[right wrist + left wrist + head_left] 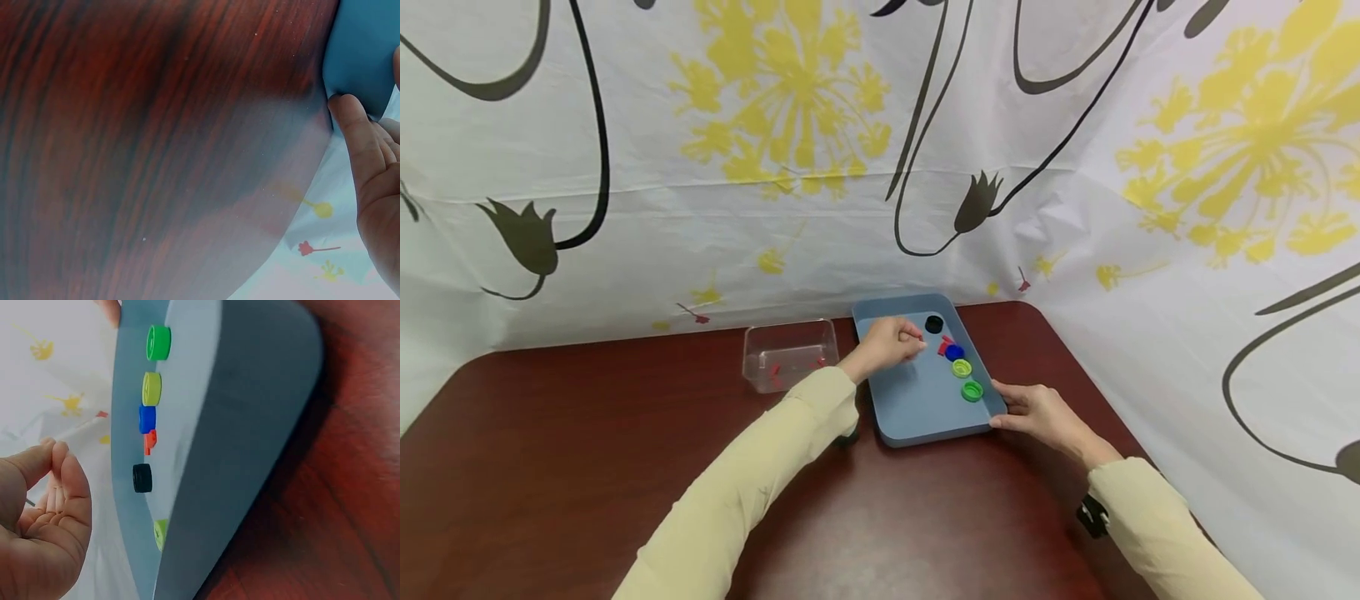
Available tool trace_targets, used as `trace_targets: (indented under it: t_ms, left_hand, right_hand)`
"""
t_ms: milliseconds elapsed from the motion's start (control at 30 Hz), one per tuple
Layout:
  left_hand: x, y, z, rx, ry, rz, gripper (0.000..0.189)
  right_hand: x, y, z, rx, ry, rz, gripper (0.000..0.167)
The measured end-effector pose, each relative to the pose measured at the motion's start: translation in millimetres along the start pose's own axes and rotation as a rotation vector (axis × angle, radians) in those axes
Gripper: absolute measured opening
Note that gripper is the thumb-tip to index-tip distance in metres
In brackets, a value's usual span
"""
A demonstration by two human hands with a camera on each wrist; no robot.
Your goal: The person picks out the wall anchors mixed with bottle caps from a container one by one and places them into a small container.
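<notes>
Left of the left hand (pixel 889 342): clear container (pixel 797 346), red pieces (pixel 776 369) inside. That hand hovers above the blue tray (pixel 910 400), thumb and fingertip together; red shows there, so I judge it pinches a small red piece (pixel 921 337). Past its fingertips lie a black cap (pixel 933 324), red bits (pixel 944 345), then blue cap (pixel 954 352), yellow cap (pixel 962 368), green cap (pixel 972 391). Right hand (pixel 1043 413) grips the tray's near corner, thumb against fingers, I judge for steadiness.

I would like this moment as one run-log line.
left hand: curled above blue tray, contents unclear | right hand: holds tray's near right corner
</notes>
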State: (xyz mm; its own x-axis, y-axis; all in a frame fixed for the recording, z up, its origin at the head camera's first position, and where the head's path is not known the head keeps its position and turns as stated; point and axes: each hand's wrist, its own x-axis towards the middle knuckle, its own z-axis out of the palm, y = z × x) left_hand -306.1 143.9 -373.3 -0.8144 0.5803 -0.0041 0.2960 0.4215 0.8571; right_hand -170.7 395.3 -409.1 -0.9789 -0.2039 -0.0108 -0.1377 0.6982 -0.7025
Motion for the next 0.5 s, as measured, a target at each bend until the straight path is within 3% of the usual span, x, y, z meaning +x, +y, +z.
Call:
trace_targets:
  t_ms: [267, 500]
  left_hand:
    - [-29.5, -2.3, -13.1, -0.031, 0.034, 0.003, 0.028]
    - [-52.7, -10.9, -39.1, -0.063, 0.07, -0.03, 0.027]
  right_hand:
    - [-1.4, 1.4, -1.2, -0.007, 0.006, 0.009, 0.07]
    - [-0.3, -0.6, -1.3, -0.004, 0.002, 0.009, 0.07]
